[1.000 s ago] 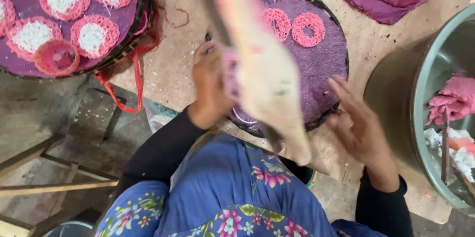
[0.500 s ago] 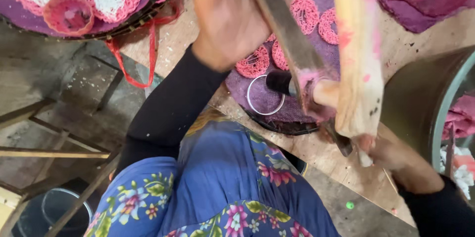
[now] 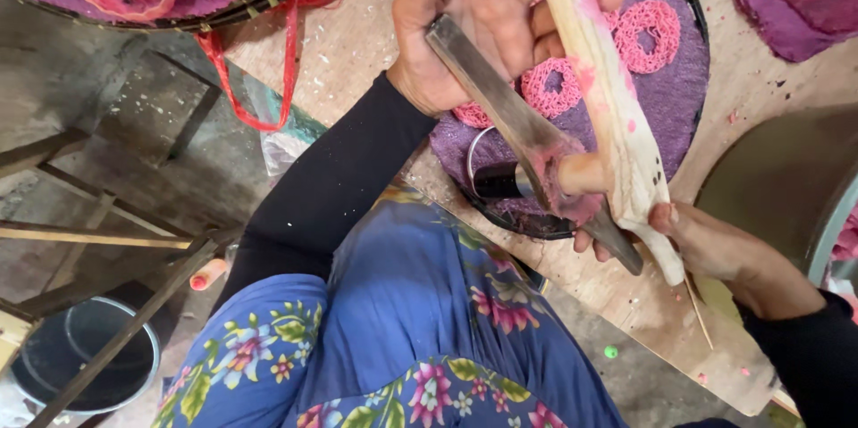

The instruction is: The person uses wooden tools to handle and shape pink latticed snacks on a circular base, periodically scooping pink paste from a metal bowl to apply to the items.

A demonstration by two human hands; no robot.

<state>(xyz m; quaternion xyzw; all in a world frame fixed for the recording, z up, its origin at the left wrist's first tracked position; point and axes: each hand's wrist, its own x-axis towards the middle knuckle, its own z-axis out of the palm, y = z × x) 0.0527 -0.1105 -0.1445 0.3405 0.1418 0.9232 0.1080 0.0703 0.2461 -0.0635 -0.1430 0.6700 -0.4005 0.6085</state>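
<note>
Both hands' fingers clasping wooden press (image 3: 617, 115), purple mat (image 3: 679, 97) beneath, pink rings (image 3: 648, 30) nearby

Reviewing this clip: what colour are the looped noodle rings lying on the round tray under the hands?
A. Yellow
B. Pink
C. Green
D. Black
B: the noodle rings on the purple-lined round tray are pink, matching the pink dough smeared on the wooden press that the left hand and right hand hold above them.
</note>
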